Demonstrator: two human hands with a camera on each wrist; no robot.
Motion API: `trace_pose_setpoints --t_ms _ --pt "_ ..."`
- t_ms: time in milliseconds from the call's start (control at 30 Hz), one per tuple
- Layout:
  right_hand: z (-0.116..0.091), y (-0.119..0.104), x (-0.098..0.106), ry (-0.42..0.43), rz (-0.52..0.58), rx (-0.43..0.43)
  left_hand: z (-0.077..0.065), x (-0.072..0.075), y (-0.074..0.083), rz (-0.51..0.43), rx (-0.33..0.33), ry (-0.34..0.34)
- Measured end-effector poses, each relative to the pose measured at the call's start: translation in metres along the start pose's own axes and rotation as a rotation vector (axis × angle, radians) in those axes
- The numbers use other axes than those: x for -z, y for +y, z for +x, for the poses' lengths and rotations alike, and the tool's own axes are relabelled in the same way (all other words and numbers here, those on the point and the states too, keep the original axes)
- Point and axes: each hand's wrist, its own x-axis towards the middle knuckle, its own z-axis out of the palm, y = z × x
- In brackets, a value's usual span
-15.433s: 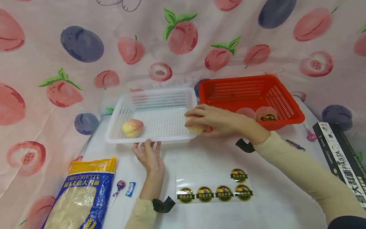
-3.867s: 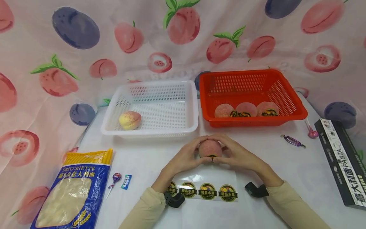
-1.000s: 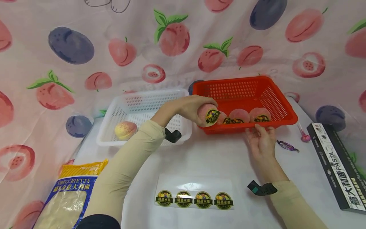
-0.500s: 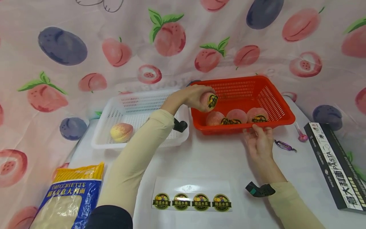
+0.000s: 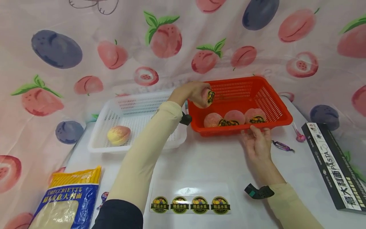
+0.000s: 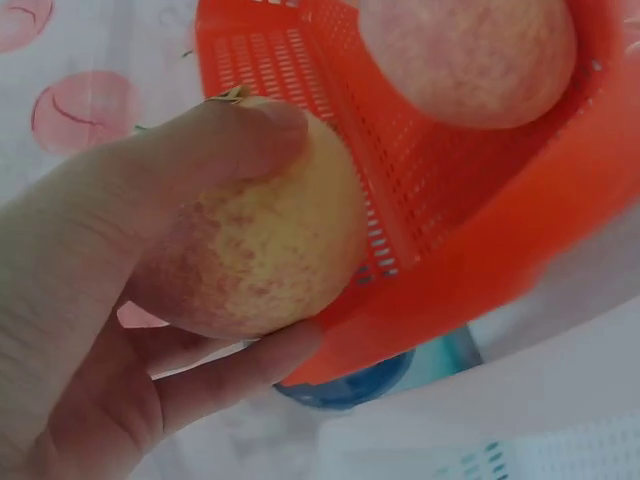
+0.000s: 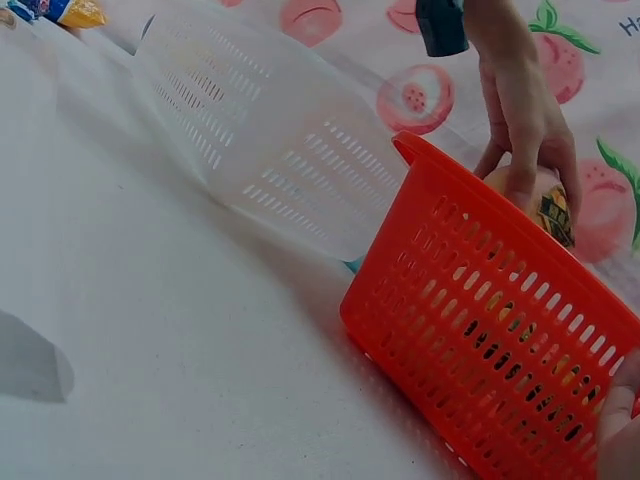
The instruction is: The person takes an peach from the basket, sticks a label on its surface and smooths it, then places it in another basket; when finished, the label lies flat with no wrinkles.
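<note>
My left hand grips a peach with a black-and-gold label over the back left of the red basket. In the left wrist view my thumb lies across the yellow-pink peach, with fingers beneath it. Three peaches, one of them a labelled pink peach, rest along the front inside that basket. My right hand holds the basket's front rim, its fingertips at the edge. In the right wrist view only part of this hand shows, against the red wall.
To the left, a white basket contains one yellow-pink peach. A label sheet with several stickers lies in front. An orecchiette bag sits at left; a pasta box, a wrapped candy and a lollipop are at right.
The peach now in my left hand, earlier held between both hands above the table, has moved over the red basket and farther back. My right hand went to the red basket's front rim.
</note>
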Motion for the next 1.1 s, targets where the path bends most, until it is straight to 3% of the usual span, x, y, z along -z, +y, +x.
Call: trace_pose_setpoints --t_ms 167,367,467,667,867,1100 --pt "0.003 -0.001 -0.001 -0.002 -0.034 -0.001 0.005 0.005 0.002 -0.046 0.055 -0.056" --pt "0.007 -0.002 -0.003 -0.005 -0.051 -0.009 0.014 0.006 0.009 -0.017 0.149 -0.08" --pt "0.006 -0.004 -0.001 -0.003 -0.042 0.008 0.02 0.004 0.013 -0.012 0.163 -0.067" --pt "0.002 -0.002 0.002 0.016 -0.083 0.0 0.025 -0.004 0.014 0.001 0.212 -0.114" --pt "0.003 -0.001 0.003 -0.041 -0.086 0.03 0.027 -0.011 0.01 -0.03 0.214 -0.07" --pt "0.002 -0.003 0.005 -0.032 -0.094 0.014 0.035 -0.023 0.013 -0.061 0.227 -0.099"
